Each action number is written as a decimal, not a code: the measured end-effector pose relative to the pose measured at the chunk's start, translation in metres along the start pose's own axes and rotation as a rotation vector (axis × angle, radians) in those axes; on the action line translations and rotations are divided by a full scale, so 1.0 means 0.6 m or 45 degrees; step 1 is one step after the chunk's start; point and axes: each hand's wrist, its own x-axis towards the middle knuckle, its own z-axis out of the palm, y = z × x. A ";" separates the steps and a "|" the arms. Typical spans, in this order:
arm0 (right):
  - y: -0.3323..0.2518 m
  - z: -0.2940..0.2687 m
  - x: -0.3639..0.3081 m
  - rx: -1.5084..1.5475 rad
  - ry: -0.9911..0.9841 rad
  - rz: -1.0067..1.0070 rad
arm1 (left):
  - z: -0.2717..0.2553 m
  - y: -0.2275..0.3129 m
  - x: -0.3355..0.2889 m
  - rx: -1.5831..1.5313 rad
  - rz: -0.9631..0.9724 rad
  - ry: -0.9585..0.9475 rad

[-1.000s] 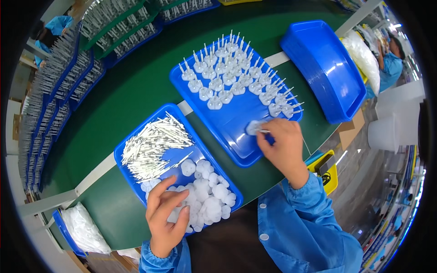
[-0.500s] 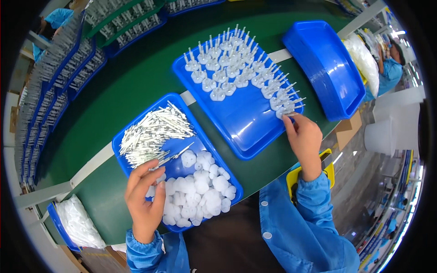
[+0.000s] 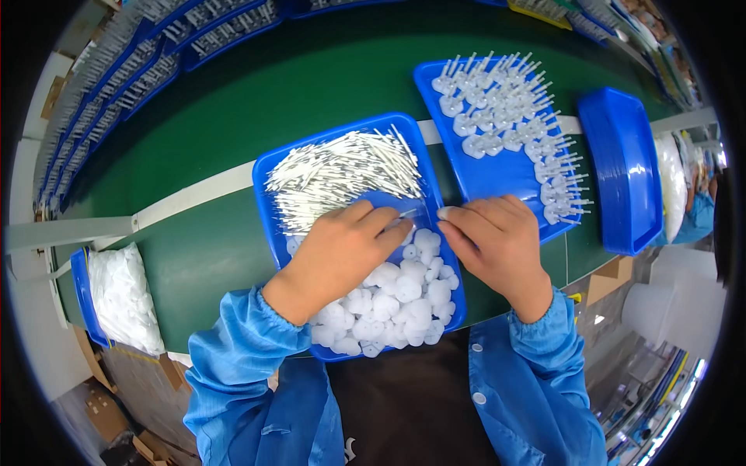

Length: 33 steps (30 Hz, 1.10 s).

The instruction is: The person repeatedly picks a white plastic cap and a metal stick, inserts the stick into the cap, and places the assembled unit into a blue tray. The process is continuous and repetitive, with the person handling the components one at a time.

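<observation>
Both my hands are close together over the right side of a blue tray (image 3: 263,203). My left hand (image 3: 342,252) is closed in a pinch, with the pale end of a thin stick (image 3: 408,213) showing at its fingertips. Facing it, my right hand (image 3: 501,245) has thumb and forefinger pressed together; what they hold, if anything, is too small to make out. Many thin white sticks (image 3: 342,175) fill the tray's far half. White, rounded plastic discs (image 3: 381,303) are heaped in its near half, partly under my left hand.
Right of it, a second blue tray (image 3: 501,177) holds rows of translucent discs with upright stems (image 3: 497,109). Stacked blue trays (image 3: 622,171) stand farther right. A white bag (image 3: 124,299) lies at the left, and racked trays of stemmed pieces (image 3: 124,97) line the far left.
My right hand has left the tray of stemmed pieces and moved left toward my left hand. My left hand has closed and shifted right over the tray. The view has turned.
</observation>
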 end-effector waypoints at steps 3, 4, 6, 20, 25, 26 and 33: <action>-0.003 0.029 0.040 -0.025 -0.165 -0.164 | -0.030 -0.004 -0.024 -0.320 -0.252 0.135; -0.005 0.045 0.049 -0.065 -0.216 -0.212 | -0.040 -0.002 -0.036 -0.437 -0.337 0.188; -0.013 0.077 0.062 -0.148 -0.315 -0.307 | -0.051 0.009 -0.051 -0.567 -0.521 0.222; -0.064 0.107 0.107 -0.299 -0.639 -0.432 | -0.058 0.037 -0.139 -1.045 -1.029 0.475; -0.028 0.072 0.110 0.101 -0.485 -0.123 | -0.044 0.045 -0.153 -1.358 -1.137 0.695; -0.033 0.060 0.099 0.217 -0.463 -0.010 | -0.043 0.047 -0.145 -1.334 -1.092 0.706; -0.101 0.070 0.049 0.542 -0.083 -0.003 | -0.028 0.063 -0.114 -1.537 -1.043 0.642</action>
